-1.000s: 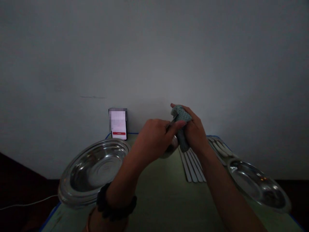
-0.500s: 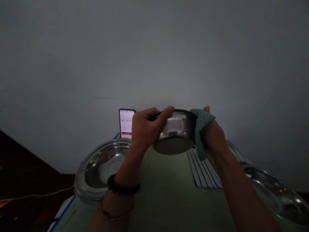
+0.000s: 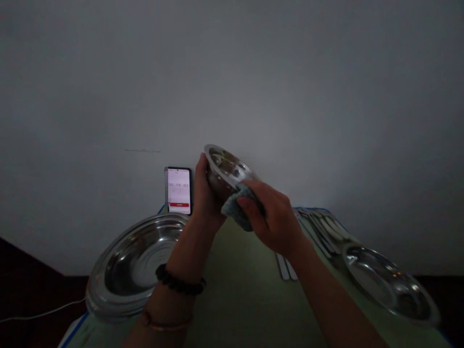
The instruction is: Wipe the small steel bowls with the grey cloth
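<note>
A shiny metal bowl (image 3: 221, 181) is held up above the table, tilted so that part of its inside shows. My left hand (image 3: 206, 198) is closed around its left side and underside, the thumb up near the rim. In my right hand (image 3: 275, 215) a grey-green cloth (image 3: 239, 208) is bunched, pressed against the bowl's near rim. The fingers of the right hand are partly hidden behind the cloth and bowl.
On the left stands a large metal basin (image 3: 108, 270). A phone (image 3: 179, 191) showing a timer leans on the wall behind it. Right of centre lie several pieces of cutlery (image 3: 322, 229), beside a shallow metal dish (image 3: 384, 285). The table (image 3: 239, 299) is pale green.
The bowl has turned from showing its base to showing its inside. My right hand and cloth have moved left and down along its rim; the view has shifted slightly right.
</note>
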A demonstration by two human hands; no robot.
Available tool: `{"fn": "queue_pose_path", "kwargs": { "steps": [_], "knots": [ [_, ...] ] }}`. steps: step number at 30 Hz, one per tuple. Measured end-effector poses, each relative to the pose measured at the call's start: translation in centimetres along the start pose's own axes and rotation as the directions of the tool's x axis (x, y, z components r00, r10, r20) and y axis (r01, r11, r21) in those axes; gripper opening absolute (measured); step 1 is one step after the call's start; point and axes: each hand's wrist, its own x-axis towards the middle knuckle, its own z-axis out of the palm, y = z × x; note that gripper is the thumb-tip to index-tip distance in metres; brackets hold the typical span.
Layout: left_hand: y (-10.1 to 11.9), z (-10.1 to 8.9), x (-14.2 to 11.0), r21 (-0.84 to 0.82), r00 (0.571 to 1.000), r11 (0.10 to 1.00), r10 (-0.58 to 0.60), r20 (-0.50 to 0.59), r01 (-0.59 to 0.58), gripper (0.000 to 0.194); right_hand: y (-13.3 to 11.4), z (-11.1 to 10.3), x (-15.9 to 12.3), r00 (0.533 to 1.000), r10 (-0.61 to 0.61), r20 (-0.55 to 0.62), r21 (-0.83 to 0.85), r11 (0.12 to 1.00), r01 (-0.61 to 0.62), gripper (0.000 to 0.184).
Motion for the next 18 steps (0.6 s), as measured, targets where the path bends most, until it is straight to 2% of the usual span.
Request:
{"fn": "queue_pose_path", "kwargs": {
  "steps": [3, 5, 6, 7, 8, 10, 12, 14, 16, 17, 18],
  "knots": [
    [0.0, -0.3, 0.2, -0.103, 0.992, 0.986, 0.126, -0.031, -0.128, 0.04, 0.1, 0.2, 0.2, 0.993, 0.041, 0.114, 0.161, 0.985, -0.059, 0.022],
    [0.0, -0.7, 0.4, -0.101, 0.991, 0.986, 0.129, -0.026, -0.131, 0.04, 0.4, 0.1, 0.3, 0.982, 0.169, 0.088, 0.251, 0.95, -0.186, 0.027],
    [-0.1, -0.9, 0.4, -0.082, 0.992, 0.988, 0.127, -0.015, -0.128, 0.041, 0.7, 0.0, 0.3, 0.965, 0.259, 0.033, 0.289, 0.922, -0.258, 0.029],
    [-0.1, -1.1, 0.3, -0.054, 0.992, 0.99, 0.13, 0.001, -0.13, 0.043, 1.0, -0.2, 0.4, 0.932, 0.361, -0.039, 0.329, 0.885, -0.329, 0.031],
    [-0.1, -1.3, 0.3, -0.017, 0.99, 0.99, 0.138, 0.021, -0.137, 0.045, 1.3, -0.4, 0.4, 0.879, 0.464, -0.114, 0.382, 0.837, -0.392, 0.032],
    [-0.2, -1.5, 0.1, 0.068, 0.986, 0.985, 0.158, 0.047, -0.161, 0.046, 2.1, -0.9, 0.5, 0.747, 0.628, -0.221, 0.487, 0.734, -0.473, 0.034],
    [-0.3, -1.5, -0.2, 0.149, 0.984, 0.973, 0.178, 0.015, -0.178, 0.044, 2.8, -1.3, 0.7, 0.638, 0.729, -0.249, 0.568, 0.643, -0.514, 0.042],
    [-0.5, -1.1, -0.4, 0.211, 0.981, 0.961, 0.191, -0.034, -0.18, 0.041, 3.1, -1.5, 1.0, 0.577, 0.787, -0.219, 0.637, 0.563, -0.527, 0.052],
    [-0.8, -0.4, -0.7, 0.241, 0.984, 0.956, 0.176, -0.018, -0.167, 0.039, 2.7, -1.2, 1.2, 0.584, 0.803, -0.121, 0.695, 0.488, -0.528, 0.059],
    [-1.1, 0.0, -0.8, 0.249, 0.987, 0.956, 0.162, 0.003, -0.158, 0.039, 2.2, -0.9, 1.2, 0.613, 0.788, -0.061, 0.71, 0.466, -0.528, 0.062],
    [-1.3, 0.5, -1.0, 0.253, 0.987, 0.955, 0.158, 0.018, -0.157, 0.04, 1.6, -0.6, 1.2, 0.664, 0.747, 0.008, 0.7, 0.47, -0.537, 0.064]
  ]
}}
